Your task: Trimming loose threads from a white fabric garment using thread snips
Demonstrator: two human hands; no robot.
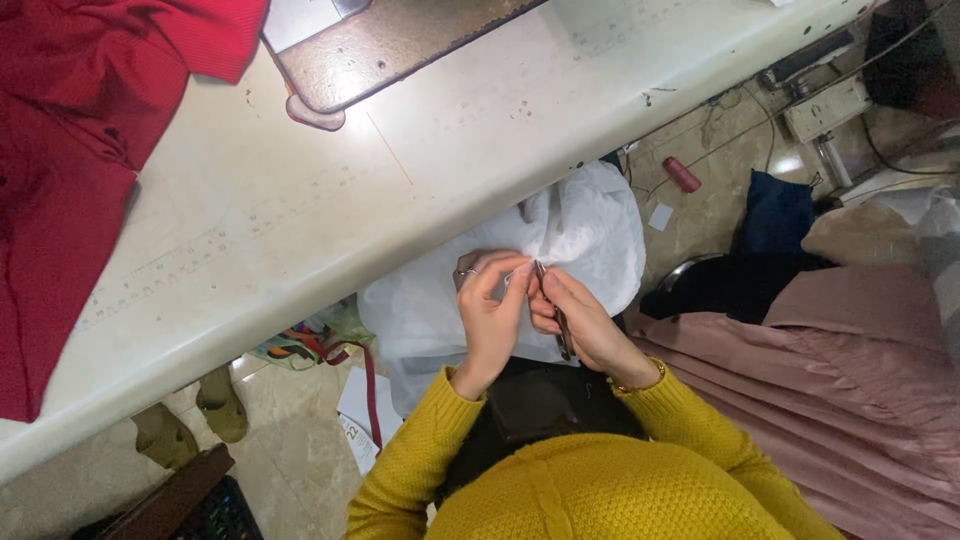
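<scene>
Right hand (pixel 585 325) is closed around a small pair of metal snips (pixel 556 315), thumb and fingers pinching the handle. The tool's long axis runs up and away from the wrist, its tip pointing toward the fingertips of the other hand. Left hand (pixel 492 310) sits just beside it, touching, fingers curled and pinching a fold of white fabric (pixel 590 240) right at the tip of the snips; a ring shows on one finger. Both hands are over the lap, mustard-yellow knit sleeves (pixel 420 450) leading in from below, with a gold bracelet at the right wrist. The white fabric bunches under and beyond the hands, spilling toward the counter edge just ahead, so the spot being worked lies between the two thumbs, a touch nearer the left hand. Out past the hands, the pale counter (pixel 300 230) runs diagonally, a red garment (pixel 70 130) heaped at its far left. To the right of the hands lies dusty-pink cloth (pixel 850 370), and farther off a dark red thread spool (pixel 683 174) rests on the floor.
</scene>
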